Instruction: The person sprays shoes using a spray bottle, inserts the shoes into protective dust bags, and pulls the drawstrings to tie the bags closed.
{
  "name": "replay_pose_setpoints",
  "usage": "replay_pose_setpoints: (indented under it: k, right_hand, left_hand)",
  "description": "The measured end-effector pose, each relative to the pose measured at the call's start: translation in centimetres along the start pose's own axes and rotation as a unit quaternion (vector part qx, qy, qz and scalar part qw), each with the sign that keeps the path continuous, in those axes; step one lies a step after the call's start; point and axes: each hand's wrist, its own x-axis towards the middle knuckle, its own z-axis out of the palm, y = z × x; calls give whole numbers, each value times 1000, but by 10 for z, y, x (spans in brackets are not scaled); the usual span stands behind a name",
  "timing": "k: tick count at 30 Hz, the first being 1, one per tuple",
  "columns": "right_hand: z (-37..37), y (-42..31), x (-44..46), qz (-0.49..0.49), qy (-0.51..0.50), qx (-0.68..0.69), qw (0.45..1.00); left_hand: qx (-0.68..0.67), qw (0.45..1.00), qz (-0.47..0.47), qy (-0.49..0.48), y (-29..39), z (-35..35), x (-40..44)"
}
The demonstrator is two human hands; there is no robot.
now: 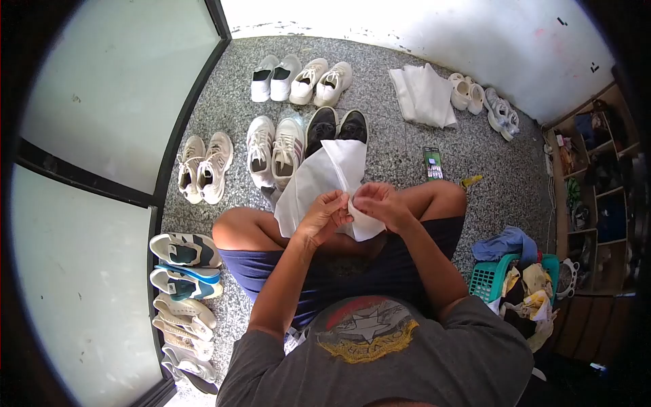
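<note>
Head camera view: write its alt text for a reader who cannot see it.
A cross-legged person holds a thin white sheet in their left hand and right hand. Pairs of shoes stand on the speckled floor ahead and to the left; to the right are a phone and a green basket heaped with cloths.

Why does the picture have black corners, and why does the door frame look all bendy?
In the head view, the dark rounded edges and bowed door frame look like wide-lens distortion; the back wall glares nearly pure white; the shelf unit sits in deep shadow; the white cloth is bright, but its folds show.
</note>
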Motion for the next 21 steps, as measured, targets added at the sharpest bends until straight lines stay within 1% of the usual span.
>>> replay_pose_setpoints:
  k: [2,4,6,8,9,11,13,15,17,21]
  right_hand:
    - [4,-1,-3,28,0,-158,987]
    - [-3,5,-3,19,-7,-144,989]
    - [-9,6,-4,11,-15,-130,991]
    - [-11,7,-7,36,-1,-78,996]
    - [-8,6,-9,36,0,-75,996]
    - [0,7,-12,49,32,46,997]
    - [0,12,-14,45,28,44,998]
    - [0,16,-15,38,23,40,998]
    - [-3,19,-12,-20,21,-104,994]
    - [-13,19,-15,-16,8,-85,996]
  left_hand:
    - [5,1000,-11,9,-1,4,-2]
    - [9,1000,-24,18,-2,7,-3]
    - [-19,1000,-21,-6,-3,6,-2]
    - [-25,999,-21,-13,-3,4,0]
    - [-35,999,-21,-18,-3,6,-2]
    - [-30,999,-19,-3,-1,6,-3]
    - [-26,999,-16,12,1,8,-4]
    - [33,999,-13,33,1,10,-3]
    - [36,999,-13,27,-2,10,-3]
    - [43,999,-10,17,-2,13,-4]
